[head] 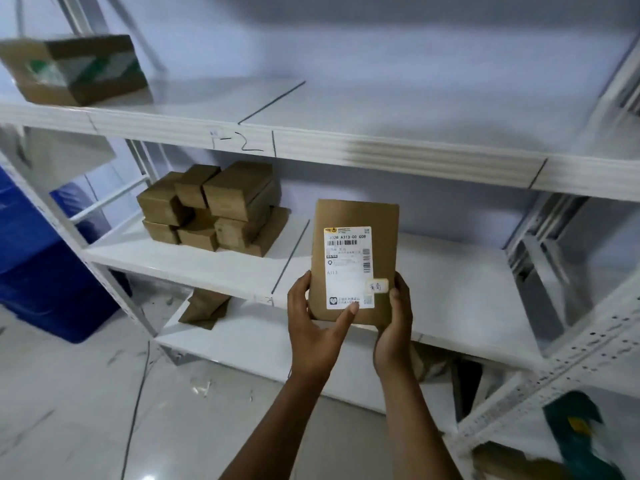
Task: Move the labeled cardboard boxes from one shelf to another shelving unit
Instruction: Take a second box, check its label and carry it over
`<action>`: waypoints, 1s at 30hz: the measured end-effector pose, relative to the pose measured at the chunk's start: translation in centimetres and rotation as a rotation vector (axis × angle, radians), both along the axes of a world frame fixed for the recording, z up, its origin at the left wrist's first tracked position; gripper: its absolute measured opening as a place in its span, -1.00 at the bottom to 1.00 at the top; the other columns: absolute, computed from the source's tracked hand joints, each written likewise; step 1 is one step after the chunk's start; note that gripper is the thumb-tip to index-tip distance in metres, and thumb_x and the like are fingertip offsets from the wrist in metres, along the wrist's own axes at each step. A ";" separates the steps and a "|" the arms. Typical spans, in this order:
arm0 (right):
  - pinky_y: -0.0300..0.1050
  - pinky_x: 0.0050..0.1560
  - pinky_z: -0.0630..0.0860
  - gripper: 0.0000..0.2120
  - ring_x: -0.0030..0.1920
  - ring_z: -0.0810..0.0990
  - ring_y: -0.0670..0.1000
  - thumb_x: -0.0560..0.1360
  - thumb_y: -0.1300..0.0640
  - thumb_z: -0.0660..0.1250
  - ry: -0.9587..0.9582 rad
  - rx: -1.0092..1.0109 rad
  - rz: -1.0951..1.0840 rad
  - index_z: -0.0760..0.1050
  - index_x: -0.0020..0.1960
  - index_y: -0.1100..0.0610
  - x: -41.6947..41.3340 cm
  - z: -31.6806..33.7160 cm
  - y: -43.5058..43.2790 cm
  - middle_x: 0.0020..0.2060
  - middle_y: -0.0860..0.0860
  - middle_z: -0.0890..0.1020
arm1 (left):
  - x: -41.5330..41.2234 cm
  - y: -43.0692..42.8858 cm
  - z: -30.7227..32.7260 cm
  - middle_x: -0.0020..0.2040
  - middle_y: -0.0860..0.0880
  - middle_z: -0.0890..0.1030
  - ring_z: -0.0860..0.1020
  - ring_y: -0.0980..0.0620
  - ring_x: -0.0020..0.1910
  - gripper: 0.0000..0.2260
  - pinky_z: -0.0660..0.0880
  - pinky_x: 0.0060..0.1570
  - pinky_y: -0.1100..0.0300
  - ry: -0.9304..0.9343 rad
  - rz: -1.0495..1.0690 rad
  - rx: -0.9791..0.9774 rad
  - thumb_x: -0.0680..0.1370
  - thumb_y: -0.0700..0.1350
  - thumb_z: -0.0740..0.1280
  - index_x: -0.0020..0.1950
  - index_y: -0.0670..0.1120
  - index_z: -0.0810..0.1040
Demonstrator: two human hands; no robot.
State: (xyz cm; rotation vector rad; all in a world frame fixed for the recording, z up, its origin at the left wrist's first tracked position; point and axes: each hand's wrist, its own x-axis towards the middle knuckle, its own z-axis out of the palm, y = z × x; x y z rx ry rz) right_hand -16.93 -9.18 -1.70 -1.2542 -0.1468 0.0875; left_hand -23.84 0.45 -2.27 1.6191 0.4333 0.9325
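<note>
A white metal shelving unit (346, 147) fills the view. On its middle shelf, far left, sits a stack of small brown cardboard boxes (211, 209). In front of that shelf, a flat brown labeled cardboard box (353, 261) stands upright, label facing the wearer, probably for reading. Left hand (311, 320) and right hand (394, 327) clamp its lower edges, fingers wrapped around it.

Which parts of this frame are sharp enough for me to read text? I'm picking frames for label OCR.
Head view: the white label on the held box is sharpest, "A313" legible, with the left hand and right hand crisp; the top-shelf box is motion-smeared; the frame's edges blur and the shelf rails bow from wide-angle distortion; the lighting is soft, without glare.
</note>
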 end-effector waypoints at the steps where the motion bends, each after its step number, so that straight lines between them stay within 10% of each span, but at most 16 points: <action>1: -0.02 0.14 0.64 -0.46 0.25 0.65 0.04 0.51 -0.25 0.20 -0.027 -0.001 -0.013 0.45 0.41 -0.06 -1.3 0.4 2.1 0.30 -0.03 0.64 | -1.2 2.0 0.3 0.36 0.40 0.43 0.43 0.28 0.41 -0.28 0.56 0.14 0.40 -0.022 -0.004 0.002 0.35 0.25 0.59 0.42 0.41 0.31; 5: -0.12 0.04 0.66 -0.51 0.24 0.66 0.00 0.56 -0.17 0.18 -0.159 0.024 -0.055 0.43 0.45 -0.04 -6.0 3.0 9.6 0.27 -0.10 0.65 | -5.6 9.5 2.5 0.38 0.39 0.44 0.42 0.33 0.43 -0.29 0.49 0.15 0.49 -0.121 -0.007 0.027 0.37 0.24 0.58 0.41 0.44 0.30; 11: -0.14 0.14 0.63 -0.45 0.32 0.60 0.00 0.57 -0.13 0.16 -0.326 -0.002 -0.054 0.34 0.52 0.03 -8.4 9.9 17.6 0.41 0.05 0.55 | -7.3 18.1 7.5 0.46 0.09 0.49 0.49 0.05 0.46 -0.22 0.60 0.29 -0.06 -0.233 -0.029 0.038 0.42 0.09 0.58 0.55 0.11 0.31; 19: -0.31 0.17 0.53 -0.42 0.30 0.56 -0.21 0.59 -0.21 0.10 -0.558 -0.109 -0.055 0.36 0.52 0.03 -0.5 20.3 25.8 0.38 -0.02 0.56 | -0.3 28.6 18.4 0.57 0.04 0.40 0.45 0.05 0.52 -0.13 0.52 0.38 -0.16 -0.378 -0.106 0.153 0.49 0.12 0.53 0.67 0.14 0.09; 25: 0.17 0.33 0.50 -0.31 0.32 0.55 0.08 0.51 -0.34 0.02 -0.522 -0.301 -0.111 0.40 0.49 0.01 6.3 24.9 30.2 0.35 0.06 0.58 | 6.2 34.6 24.6 0.46 -0.09 0.53 0.54 -0.03 0.40 -0.33 0.61 0.27 -0.09 -0.290 -0.180 0.193 0.53 0.06 0.51 0.58 -0.02 0.35; 30: 0.16 0.26 0.54 -0.36 0.20 0.59 0.09 0.55 -0.38 -0.06 -0.459 -0.491 -0.163 0.45 0.38 -0.02 9.1 25.9 31.9 0.21 -0.01 0.61 | 9.7 37.1 25.1 0.40 -0.03 0.55 0.56 0.02 0.35 -0.35 0.63 0.24 -0.04 -0.291 -0.236 0.185 0.51 0.08 0.53 0.54 -0.02 0.41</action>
